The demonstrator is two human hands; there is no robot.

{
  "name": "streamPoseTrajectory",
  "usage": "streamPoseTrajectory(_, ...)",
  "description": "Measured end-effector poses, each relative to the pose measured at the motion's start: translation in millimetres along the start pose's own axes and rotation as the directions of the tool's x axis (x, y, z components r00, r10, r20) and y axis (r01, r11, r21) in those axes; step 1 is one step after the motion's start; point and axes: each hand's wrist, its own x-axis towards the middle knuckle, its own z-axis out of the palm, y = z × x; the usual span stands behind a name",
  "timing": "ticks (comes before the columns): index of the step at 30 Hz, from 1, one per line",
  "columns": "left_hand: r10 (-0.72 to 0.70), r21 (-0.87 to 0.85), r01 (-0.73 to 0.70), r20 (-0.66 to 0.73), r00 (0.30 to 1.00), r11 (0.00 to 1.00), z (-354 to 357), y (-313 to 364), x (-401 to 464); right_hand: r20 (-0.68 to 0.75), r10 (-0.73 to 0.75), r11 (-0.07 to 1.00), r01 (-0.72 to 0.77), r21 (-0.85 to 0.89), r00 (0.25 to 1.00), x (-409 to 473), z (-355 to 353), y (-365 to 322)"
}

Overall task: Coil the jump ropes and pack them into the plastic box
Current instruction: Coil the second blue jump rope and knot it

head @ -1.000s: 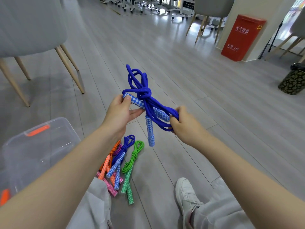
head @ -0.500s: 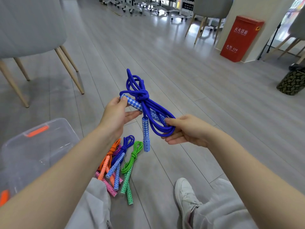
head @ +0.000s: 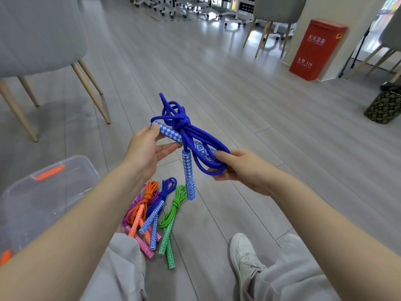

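Observation:
A coiled, knotted blue jump rope [head: 195, 137] hangs in the air between my hands. My left hand [head: 145, 153] pinches the end of one blue-and-white handle. My right hand [head: 240, 170] holds the rope's loops at the other end between thumb and fingers. The second handle [head: 188, 177] dangles straight down. On the floor below lie several coiled ropes: orange [head: 143, 205], blue [head: 160, 200], green [head: 171, 216] and pink [head: 143, 246]. The clear plastic box [head: 45, 196] with orange latches stands at the lower left.
A grey chair [head: 36, 40] with wooden legs stands at the left, beside the box. A red bin [head: 316, 48] and a dark patterned basket [head: 382, 105] are at the right. My legs and white shoe [head: 245, 259] lie at the bottom of the view.
My right hand loosened from a fist round the loops to a grip with straighter fingers. The rope bundle dropped a little and the hanging handle swung lower.

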Motion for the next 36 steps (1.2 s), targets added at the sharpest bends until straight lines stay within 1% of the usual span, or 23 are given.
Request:
streamPoseTrajectory(2,-0.043,-0.047,0.043,-0.009,0.999,0.998,-2.3,0.4,3.6,0.011,-0.076,0.996,0.076,0.047,0.997,-2.8,1.2,-0.5)
streamPoseTrajectory(5,-0.157,-0.102,0.157,0.008,0.988,0.982,-5.5,-4.1,9.7,0.004,-0.151,0.986,0.151,0.073,0.988,-7.3,3.3,-0.2)
streamPoseTrajectory(10,-0.244,-0.169,0.262,0.118,0.963,0.950,-7.1,-10.0,14.5,0.019,-0.225,0.971,0.222,0.092,0.974,-11.0,0.4,4.0)
streamPoseTrajectory(14,-0.315,-0.275,0.360,0.195,0.929,0.892,-1.1,-13.5,7.7,-0.011,-0.317,0.933,0.314,0.178,0.948,-12.0,7.2,2.6)
streamPoseTrajectory(17,-0.332,-0.324,0.397,0.238,0.913,0.859,1.5,-13.2,5.6,-0.014,-0.330,0.907,0.321,0.272,0.944,-12.0,8.6,-1.7)
streamPoseTrajectory(22,-0.324,-0.315,0.414,0.302,0.897,0.854,-1.2,-12.4,6.1,0.045,-0.311,0.864,0.262,0.429,0.949,-11.8,11.5,-0.2)
streamPoseTrajectory(25,-0.313,-0.316,0.407,0.309,0.898,0.857,-1.0,-12.8,5.8,0.089,-0.288,0.830,0.203,0.519,0.953,-12.2,19.1,1.5)
streamPoseTrajectory(27,-0.280,-0.310,0.371,0.301,0.912,0.875,-0.5,-11.2,7.8,0.086,-0.227,0.852,0.155,0.500,0.970,-9.4,19.5,0.3)
streamPoseTrajectory(28,-0.250,-0.310,0.335,0.283,0.926,0.890,-0.2,-9.9,9.7,0.037,-0.177,0.881,0.141,0.452,0.983,-6.9,18.0,-0.7)
streamPoseTrajectory(29,-0.214,-0.302,0.288,0.256,0.943,0.909,-0.5,-8.3,11.6,-0.049,-0.121,0.917,0.131,0.376,0.991,-4.3,15.8,-1.8)
streamPoseTrajectory(31,-0.135,-0.238,0.180,0.192,0.972,0.955,-1.7,-4.9,15.0,-0.242,-0.067,0.971,0.119,0.205,0.968,-0.9,8.8,-1.7)
streamPoseTrajectory(32,-0.099,-0.192,0.132,0.171,0.980,0.972,-2.1,-3.8,15.7,-0.287,-0.072,0.980,0.121,0.158,0.955,-0.4,5.3,-0.8)
streamPoseTrajectory(33,-0.072,-0.150,0.097,0.163,0.984,0.984,-2.0,-4.0,15.3,-0.291,-0.074,0.982,0.121,0.146,0.954,-0.9,3.1,-0.3)
streamPoseTrajectory(36,-0.048,-0.072,0.065,0.208,0.977,0.995,0.0,-11.0,12.6,-0.216,-0.046,0.982,0.083,0.168,0.975,-3.4,1.9,1.7)
